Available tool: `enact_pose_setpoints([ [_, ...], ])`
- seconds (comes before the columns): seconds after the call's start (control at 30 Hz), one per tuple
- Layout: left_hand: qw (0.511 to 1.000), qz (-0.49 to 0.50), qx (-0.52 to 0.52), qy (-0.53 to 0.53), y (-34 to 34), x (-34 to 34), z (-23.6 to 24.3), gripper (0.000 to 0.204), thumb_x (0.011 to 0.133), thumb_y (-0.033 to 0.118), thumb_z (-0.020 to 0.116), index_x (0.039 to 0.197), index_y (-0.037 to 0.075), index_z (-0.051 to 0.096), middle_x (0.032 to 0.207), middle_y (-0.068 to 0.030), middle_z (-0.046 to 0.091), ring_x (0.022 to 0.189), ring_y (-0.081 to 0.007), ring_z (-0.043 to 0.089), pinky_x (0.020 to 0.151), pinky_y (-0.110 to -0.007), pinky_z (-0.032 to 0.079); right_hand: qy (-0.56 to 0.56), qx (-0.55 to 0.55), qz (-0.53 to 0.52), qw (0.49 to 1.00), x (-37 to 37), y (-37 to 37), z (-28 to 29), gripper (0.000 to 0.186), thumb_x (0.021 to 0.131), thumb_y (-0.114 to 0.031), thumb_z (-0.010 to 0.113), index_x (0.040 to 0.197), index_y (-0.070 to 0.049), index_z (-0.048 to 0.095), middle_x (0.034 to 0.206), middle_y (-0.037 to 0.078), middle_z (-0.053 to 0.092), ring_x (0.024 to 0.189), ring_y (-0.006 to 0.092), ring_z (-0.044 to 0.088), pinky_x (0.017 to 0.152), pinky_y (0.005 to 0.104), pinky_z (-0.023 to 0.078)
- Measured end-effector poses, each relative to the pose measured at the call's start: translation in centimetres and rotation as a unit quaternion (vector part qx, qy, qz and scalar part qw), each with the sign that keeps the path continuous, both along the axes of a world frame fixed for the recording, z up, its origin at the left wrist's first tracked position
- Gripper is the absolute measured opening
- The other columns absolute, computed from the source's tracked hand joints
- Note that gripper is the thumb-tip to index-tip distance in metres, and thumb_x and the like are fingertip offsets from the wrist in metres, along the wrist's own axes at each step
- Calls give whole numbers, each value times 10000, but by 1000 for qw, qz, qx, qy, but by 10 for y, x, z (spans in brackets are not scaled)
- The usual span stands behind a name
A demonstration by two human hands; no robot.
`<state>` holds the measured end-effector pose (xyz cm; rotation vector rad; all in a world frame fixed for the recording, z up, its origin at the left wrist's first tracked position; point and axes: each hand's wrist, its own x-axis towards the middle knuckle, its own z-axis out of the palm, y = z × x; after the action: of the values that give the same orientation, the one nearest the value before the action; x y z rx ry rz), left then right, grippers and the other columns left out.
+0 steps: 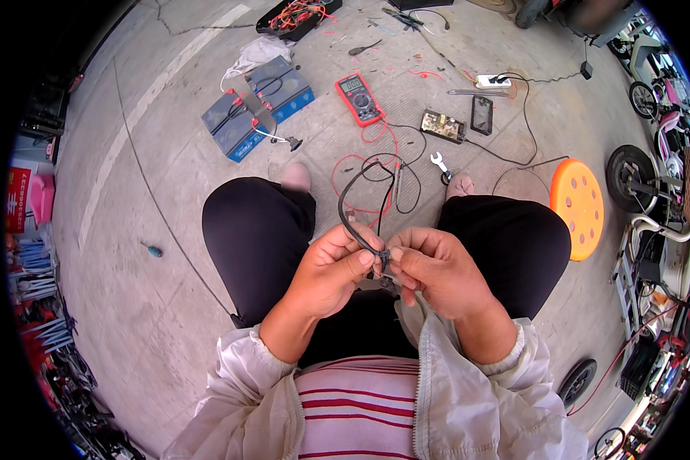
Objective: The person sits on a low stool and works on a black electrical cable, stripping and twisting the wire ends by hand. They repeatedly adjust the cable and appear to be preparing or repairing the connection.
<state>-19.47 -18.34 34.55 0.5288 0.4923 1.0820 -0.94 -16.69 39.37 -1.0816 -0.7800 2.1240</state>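
Observation:
A thick black cable [343,201] arcs up from between my hands, in front of my lap. My left hand [331,270] is closed, thumb and fingers pinching the cable near its end. Close against it, my right hand [446,272] is also closed, its thumb and fingertips pressed together on the same dark bundle. Fingers partly hide the end, so its exact form cannot be told. Beyond the hands, a red multimeter [360,100] lies on the floor, its thin red and black leads looping toward me. An opened black case with a circuit board [442,125] lies right of it.
Blue battery blocks [284,83] stand at the far left. An open-end wrench [440,166] lies by my right foot, with an orange stool [577,209] farther right. A white power strip [494,81] and an empty black cover [481,114] are beyond. A screwdriver [152,250] lies left.

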Motion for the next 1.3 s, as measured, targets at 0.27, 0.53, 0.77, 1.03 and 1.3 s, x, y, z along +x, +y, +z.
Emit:
enact_pose_setpoints([
  [0.27,1000,15,-6,9,0,-2,0,124,932,58,598,1053,37,590,923,-54,634,838,-138,612,740,-263,479,-131,105,-52,984,-12,-11,9,77,908,-57,606,945,11,604,741,-14,585,560,-4,493,437,172,416],
  [0.53,995,6,-6,97,-3,-1,8,172,866,-15,655,1013,30,579,961,-64,622,856,-124,621,766,-265,504,-173,185,-35,967,-11,-15,0,10,886,-2,589,878,-5,583,712,-35,553,598,-18,460,489,163,365],
  [0.77,983,-1,96,154,-8,-3,17,190,851,-71,646,1000,22,573,967,-73,620,875,-126,618,792,-269,506,52,-95,8,994,5,-7,-1,48,901,-35,570,859,-19,586,672,-38,518,538,1,428,452,182,347],
  [1.03,988,61,48,133,-4,-8,5,188,855,-51,653,1013,9,570,977,-86,630,876,-143,639,807,-280,527,-159,139,-113,971,-9,-15,6,111,855,-64,667,948,-37,613,682,-46,451,502,27,367,443,201,318],
  [1.3,986,57,63,146,-5,-6,9,216,846,-63,664,1028,12,574,990,-67,628,900,-125,628,828,-262,513,-362,387,-68,846,-20,-23,4,241,745,-9,723,954,-65,616,727,42,473,526,131,442,490,297,372],
])
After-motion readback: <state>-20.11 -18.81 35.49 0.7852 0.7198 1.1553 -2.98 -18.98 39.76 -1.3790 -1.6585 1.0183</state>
